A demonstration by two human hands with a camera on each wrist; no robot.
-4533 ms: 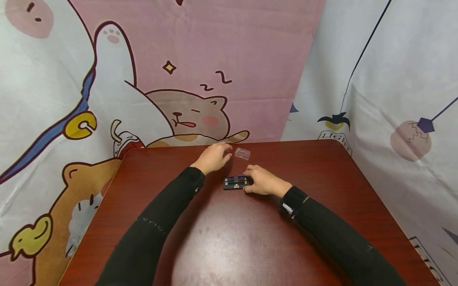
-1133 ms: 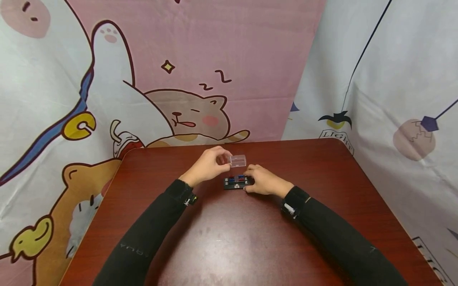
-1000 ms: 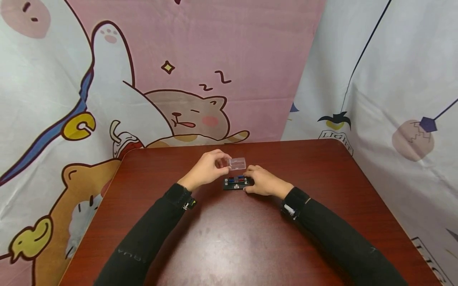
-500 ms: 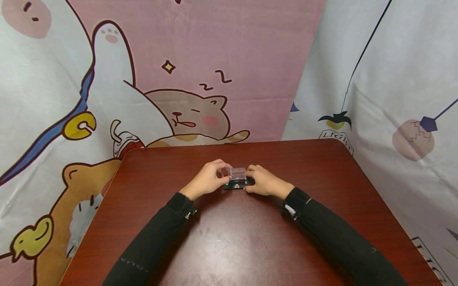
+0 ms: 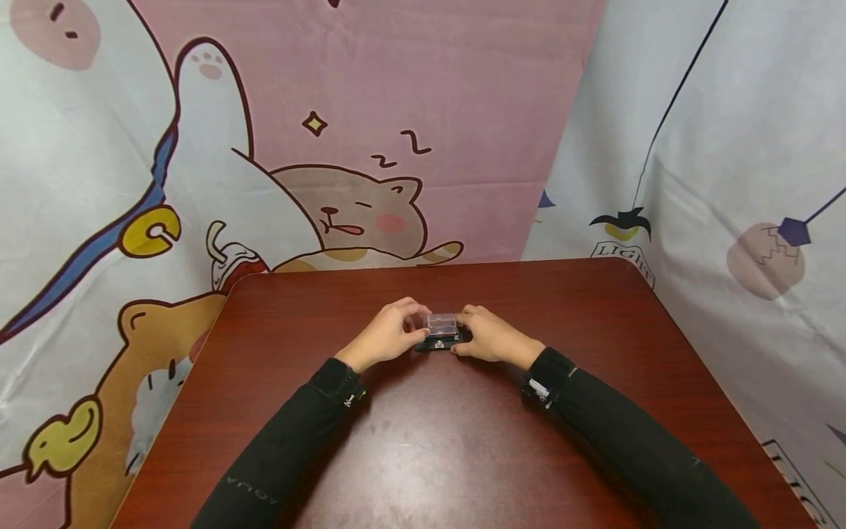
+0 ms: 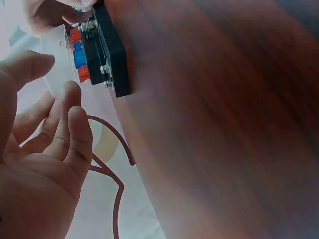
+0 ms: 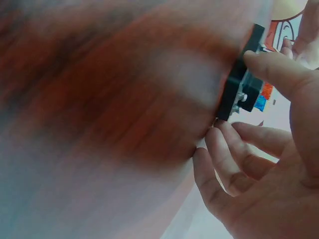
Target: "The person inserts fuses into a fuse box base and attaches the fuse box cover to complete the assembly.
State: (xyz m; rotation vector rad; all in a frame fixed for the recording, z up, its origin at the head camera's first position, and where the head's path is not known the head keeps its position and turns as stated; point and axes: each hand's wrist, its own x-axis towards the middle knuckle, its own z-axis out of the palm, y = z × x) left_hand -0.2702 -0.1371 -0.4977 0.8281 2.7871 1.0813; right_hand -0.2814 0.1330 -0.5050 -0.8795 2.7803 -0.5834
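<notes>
A black fuse block (image 5: 439, 344) sits on the table, with red and blue blade fuses (image 6: 79, 59) along its top and metal terminal screws at its end. My left hand (image 5: 386, 334) pinches a clear plastic cover (image 5: 441, 323) between thumb and fingers. That cover is level over the block; in the left wrist view its edge is right at the fuse tops, and I cannot tell whether it touches the base. My right hand (image 5: 492, 336) grips the block's right end, its thumb on the near edge in the right wrist view (image 7: 237, 82).
The red-brown wooden table (image 5: 410, 441) reaches out around both hands. A cloth backdrop (image 5: 463, 110) with cartoon animals hangs behind its far edge and along both sides.
My left hand has picked up the clear cover from the far part of the table, brought it nearer and lowered it onto or just above the fuse block. My right hand has stayed on the block.
</notes>
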